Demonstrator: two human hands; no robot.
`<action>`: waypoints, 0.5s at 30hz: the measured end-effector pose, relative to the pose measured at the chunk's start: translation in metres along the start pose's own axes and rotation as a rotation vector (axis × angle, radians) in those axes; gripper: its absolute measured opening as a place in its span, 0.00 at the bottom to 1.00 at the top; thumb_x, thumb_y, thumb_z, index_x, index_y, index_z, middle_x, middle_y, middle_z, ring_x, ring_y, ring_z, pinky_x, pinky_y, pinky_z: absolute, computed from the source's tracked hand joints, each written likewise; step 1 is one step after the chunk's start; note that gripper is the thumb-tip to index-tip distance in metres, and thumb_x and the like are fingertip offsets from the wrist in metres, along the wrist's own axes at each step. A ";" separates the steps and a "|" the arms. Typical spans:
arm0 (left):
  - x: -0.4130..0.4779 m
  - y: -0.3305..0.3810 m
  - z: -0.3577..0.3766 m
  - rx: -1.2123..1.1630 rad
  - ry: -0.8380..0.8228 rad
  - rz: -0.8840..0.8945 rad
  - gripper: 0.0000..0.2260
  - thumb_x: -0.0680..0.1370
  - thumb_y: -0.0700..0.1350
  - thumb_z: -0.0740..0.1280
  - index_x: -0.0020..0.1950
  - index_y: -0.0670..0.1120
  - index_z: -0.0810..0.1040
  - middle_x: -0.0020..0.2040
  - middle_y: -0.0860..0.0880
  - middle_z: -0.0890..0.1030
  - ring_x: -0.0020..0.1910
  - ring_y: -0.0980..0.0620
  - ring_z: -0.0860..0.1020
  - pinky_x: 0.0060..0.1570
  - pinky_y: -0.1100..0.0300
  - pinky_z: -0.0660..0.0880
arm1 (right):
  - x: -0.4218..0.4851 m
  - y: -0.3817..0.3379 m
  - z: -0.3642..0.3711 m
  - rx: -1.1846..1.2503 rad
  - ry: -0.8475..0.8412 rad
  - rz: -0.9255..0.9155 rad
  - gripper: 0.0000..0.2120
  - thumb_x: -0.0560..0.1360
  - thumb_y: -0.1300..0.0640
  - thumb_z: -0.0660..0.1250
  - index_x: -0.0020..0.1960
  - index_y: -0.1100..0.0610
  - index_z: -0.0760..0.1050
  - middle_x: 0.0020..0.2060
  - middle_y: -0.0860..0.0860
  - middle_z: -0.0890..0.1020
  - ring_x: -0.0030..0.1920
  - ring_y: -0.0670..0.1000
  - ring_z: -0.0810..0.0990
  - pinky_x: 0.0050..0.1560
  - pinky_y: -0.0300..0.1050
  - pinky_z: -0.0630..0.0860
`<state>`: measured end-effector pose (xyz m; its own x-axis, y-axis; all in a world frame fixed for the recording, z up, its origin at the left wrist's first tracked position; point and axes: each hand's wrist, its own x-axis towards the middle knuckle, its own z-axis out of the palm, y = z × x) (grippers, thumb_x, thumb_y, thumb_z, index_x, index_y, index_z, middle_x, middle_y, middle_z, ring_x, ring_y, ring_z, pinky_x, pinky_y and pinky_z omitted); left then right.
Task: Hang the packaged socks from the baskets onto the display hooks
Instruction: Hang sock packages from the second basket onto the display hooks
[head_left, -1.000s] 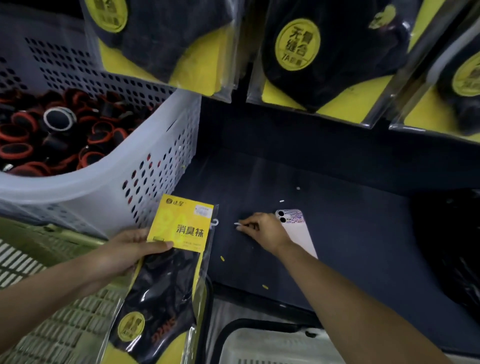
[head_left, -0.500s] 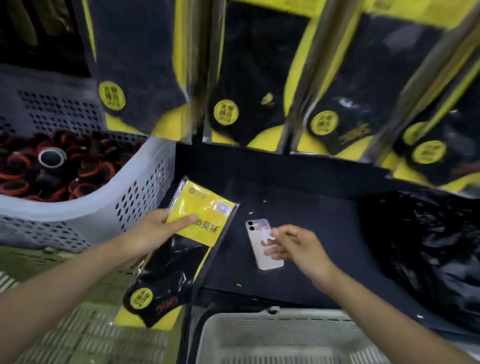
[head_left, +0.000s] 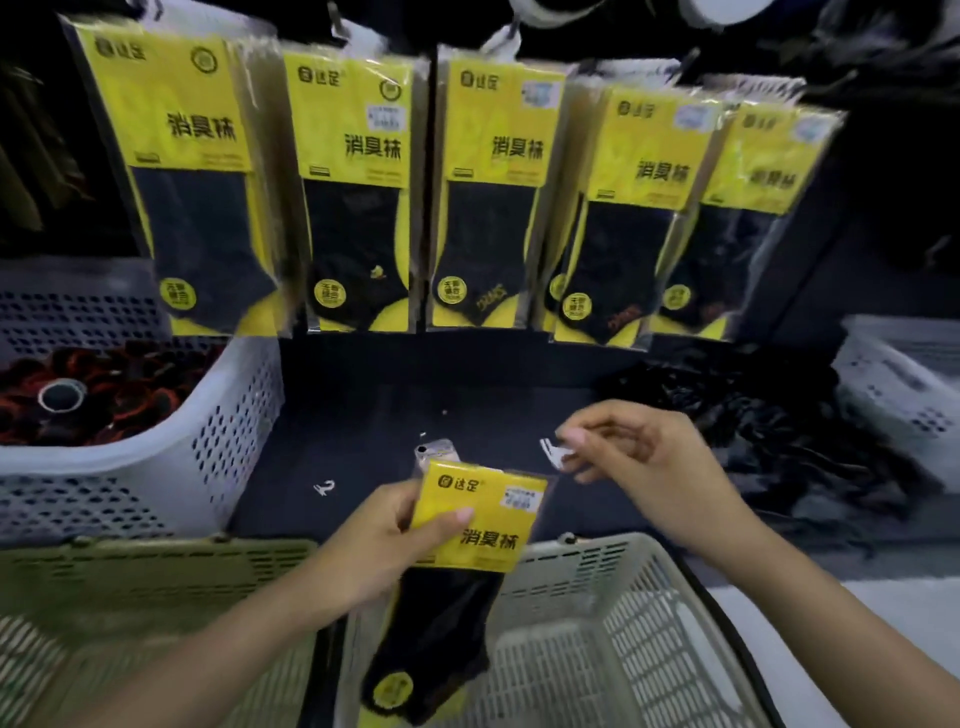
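Surface: I see a dark shelf (head_left: 374, 415) | on it: white basket (head_left: 208, 447) left, phone (head_left: 435, 448), small hook (head_left: 324, 487), black bags (head_left: 769, 415) right

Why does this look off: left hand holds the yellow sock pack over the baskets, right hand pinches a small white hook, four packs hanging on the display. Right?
One error: the head view shows five hanging packs, not four. The rest holds: the left hand holds the sock pack and the right hand pinches the small white hook.
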<state>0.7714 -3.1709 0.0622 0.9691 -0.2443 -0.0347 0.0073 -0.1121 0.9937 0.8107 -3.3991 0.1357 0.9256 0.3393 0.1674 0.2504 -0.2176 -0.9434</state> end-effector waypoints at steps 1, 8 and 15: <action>-0.002 0.000 0.002 -0.007 -0.010 0.001 0.14 0.73 0.48 0.66 0.56 0.46 0.79 0.51 0.52 0.84 0.51 0.53 0.83 0.46 0.68 0.76 | -0.001 -0.001 0.002 -0.046 -0.035 -0.008 0.04 0.74 0.61 0.68 0.43 0.56 0.81 0.36 0.52 0.84 0.37 0.46 0.84 0.39 0.36 0.79; 0.000 0.013 0.006 0.066 0.015 0.064 0.14 0.72 0.53 0.66 0.50 0.45 0.81 0.46 0.47 0.85 0.43 0.53 0.84 0.41 0.63 0.79 | -0.009 -0.002 0.014 -0.176 -0.081 -0.089 0.04 0.72 0.53 0.70 0.41 0.45 0.82 0.37 0.46 0.85 0.37 0.45 0.84 0.40 0.38 0.80; 0.003 0.016 0.002 0.154 -0.070 0.106 0.16 0.75 0.56 0.66 0.56 0.48 0.81 0.52 0.49 0.84 0.51 0.51 0.82 0.52 0.56 0.79 | -0.012 -0.011 0.008 -0.209 -0.041 -0.176 0.05 0.69 0.54 0.72 0.42 0.44 0.82 0.40 0.42 0.85 0.39 0.41 0.84 0.41 0.34 0.80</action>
<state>0.7735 -3.1755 0.0774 0.9430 -0.3279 0.0569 -0.1372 -0.2271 0.9642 0.7944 -3.3934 0.1420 0.8516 0.4248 0.3073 0.4631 -0.3348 -0.8206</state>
